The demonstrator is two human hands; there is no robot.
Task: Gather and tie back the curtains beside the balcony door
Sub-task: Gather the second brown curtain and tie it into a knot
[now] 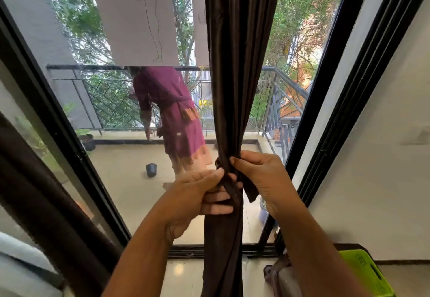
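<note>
A dark brown curtain (235, 68) hangs in front of the balcony door glass, gathered into a narrow bundle at mid height. A strip of the same brown cloth, the tie-back (250, 188), wraps the bundle, and its loose end sticks out to the right. My left hand (200, 194) grips the gathered cloth from the left, its fingers curled round the bundle. My right hand (260, 171) pinches the strip at the top of the wrap, right beside the left hand. A second brown curtain (41, 192) hangs bunched along the left door frame.
Behind the glass a person in a purple dress (174, 120) bends over on the balcony near a small black pot (151, 169). A paper drawing (135, 15) is stuck on the glass. A green plastic stool (365, 273) stands at the lower right by the white wall.
</note>
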